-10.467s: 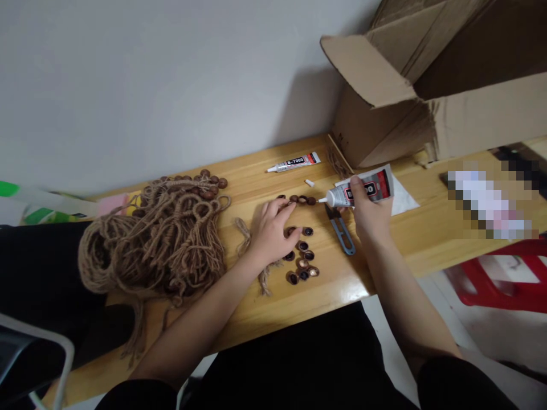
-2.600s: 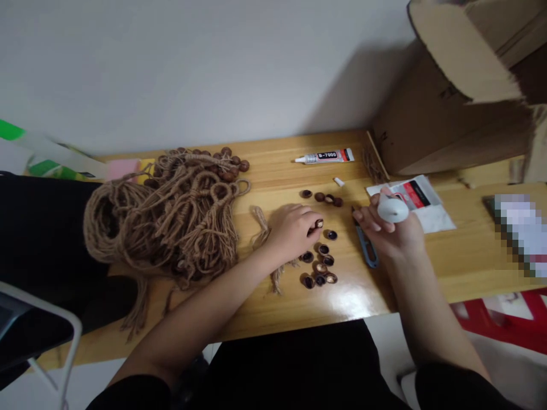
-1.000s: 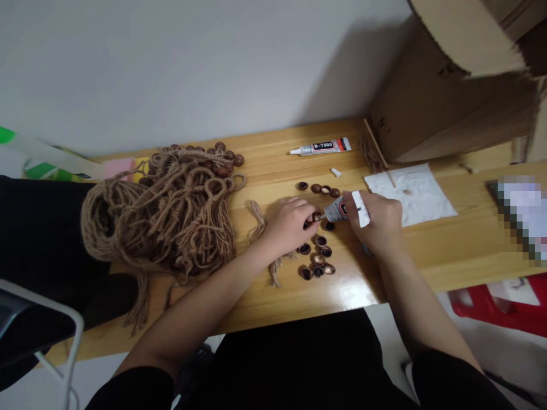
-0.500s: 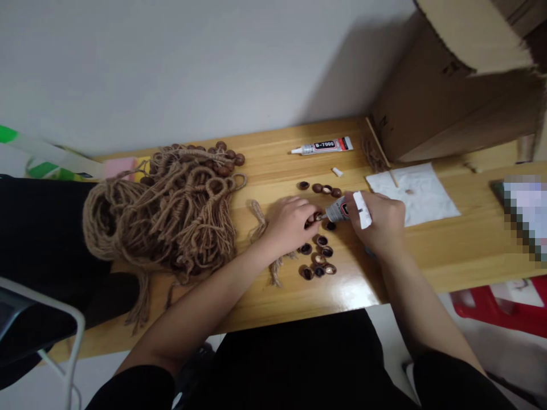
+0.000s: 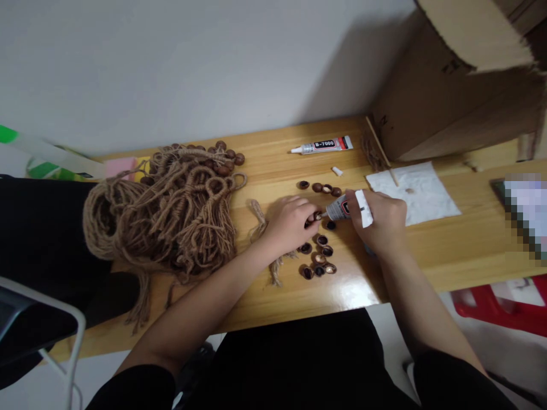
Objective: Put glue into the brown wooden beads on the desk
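My left hand (image 5: 292, 223) is closed on a small brown nutshell (image 5: 317, 216), mostly covered by the fingers. My right hand (image 5: 379, 219) grips a glue tube (image 5: 337, 209) whose nozzle points left and meets the nutshell, or nearly so. Several open nutshell halves (image 5: 322, 241) lie on the table below the nozzle, dark or pale inside. A short row of shells (image 5: 327, 189) sits just above it. Partly under my left wrist is a piece of knotted jute cord (image 5: 277, 272).
A big heap of braided jute rope (image 5: 179, 216) covers the left, with round brown nuts (image 5: 231, 154) behind it. A second glue tube (image 5: 326, 145) and a white cap (image 5: 337, 171) lie farther back. At right are a white sheet (image 5: 427, 199) and a cardboard box (image 5: 448, 108).
Almost nothing differs. Both hands keep their places, and the glue tube's nozzle stays at the nutshell.
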A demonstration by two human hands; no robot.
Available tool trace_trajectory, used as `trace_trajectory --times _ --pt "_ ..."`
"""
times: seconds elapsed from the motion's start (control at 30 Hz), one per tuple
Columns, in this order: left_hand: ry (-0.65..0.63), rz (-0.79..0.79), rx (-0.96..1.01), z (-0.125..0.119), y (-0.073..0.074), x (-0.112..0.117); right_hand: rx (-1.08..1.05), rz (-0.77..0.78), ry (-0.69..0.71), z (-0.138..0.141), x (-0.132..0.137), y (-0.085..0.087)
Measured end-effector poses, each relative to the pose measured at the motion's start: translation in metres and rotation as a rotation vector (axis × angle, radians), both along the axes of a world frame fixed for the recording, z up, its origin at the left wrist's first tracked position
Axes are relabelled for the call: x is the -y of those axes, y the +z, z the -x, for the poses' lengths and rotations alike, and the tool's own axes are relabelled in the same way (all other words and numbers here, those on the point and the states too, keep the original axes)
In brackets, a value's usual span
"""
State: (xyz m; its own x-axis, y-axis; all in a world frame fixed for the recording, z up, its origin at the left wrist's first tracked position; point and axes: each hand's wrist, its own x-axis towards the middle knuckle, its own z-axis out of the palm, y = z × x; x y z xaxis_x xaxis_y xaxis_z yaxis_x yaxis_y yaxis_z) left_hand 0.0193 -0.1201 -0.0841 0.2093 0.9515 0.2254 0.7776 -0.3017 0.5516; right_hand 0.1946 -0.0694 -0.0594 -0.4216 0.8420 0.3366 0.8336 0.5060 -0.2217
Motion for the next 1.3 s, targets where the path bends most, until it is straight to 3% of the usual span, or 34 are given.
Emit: trace_trajectory --times 1.3 --pt "0.002 0.024 -0.025 -0.0005 0.001 0.0005 0.004 -0.01 0.01 0.0008 0.0006 0.0004"
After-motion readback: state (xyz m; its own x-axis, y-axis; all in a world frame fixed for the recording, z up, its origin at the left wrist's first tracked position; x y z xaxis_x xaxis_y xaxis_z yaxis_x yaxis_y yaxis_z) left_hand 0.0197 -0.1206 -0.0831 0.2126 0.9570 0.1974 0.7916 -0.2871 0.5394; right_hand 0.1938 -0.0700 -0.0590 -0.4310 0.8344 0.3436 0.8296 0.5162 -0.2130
